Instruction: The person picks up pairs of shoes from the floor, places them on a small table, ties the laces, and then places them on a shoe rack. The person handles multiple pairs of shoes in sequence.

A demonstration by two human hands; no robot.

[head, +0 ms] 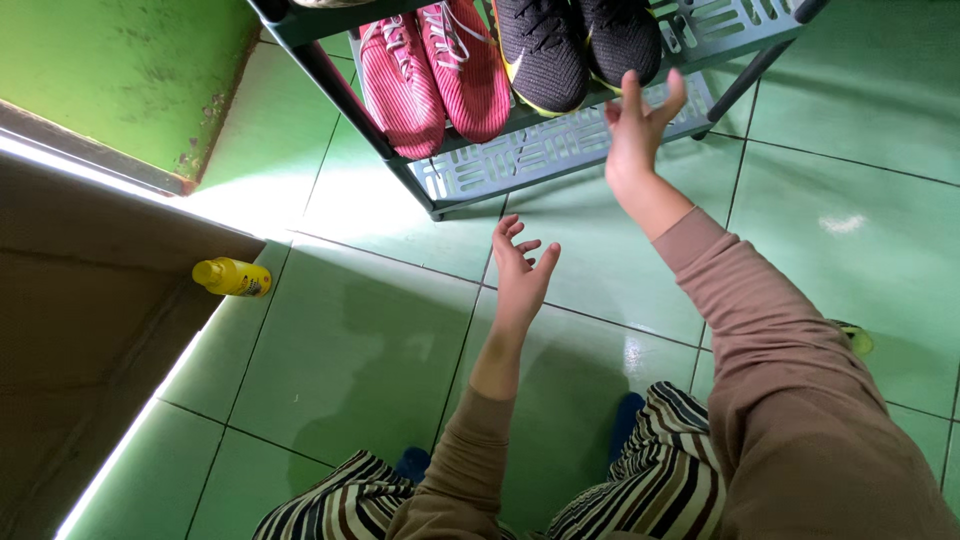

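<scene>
A pair of pink shoes (432, 75) and a pair of black knit shoes (575, 45) rest on the lower shelf of a grey rack (540, 150). My right hand (640, 125) is raised with fingers spread, just in front of the black shoes and over the shelf's front edge; it holds nothing. My left hand (520, 275) hovers lower over the green tiled floor, fingers apart and empty, a short way in front of the rack.
A yellow bottle (232, 277) lies on the floor by a bright doorway threshold at the left. The green wall (120, 70) meets the floor at upper left. My striped trousers and blue footwear (625, 420) show at the bottom.
</scene>
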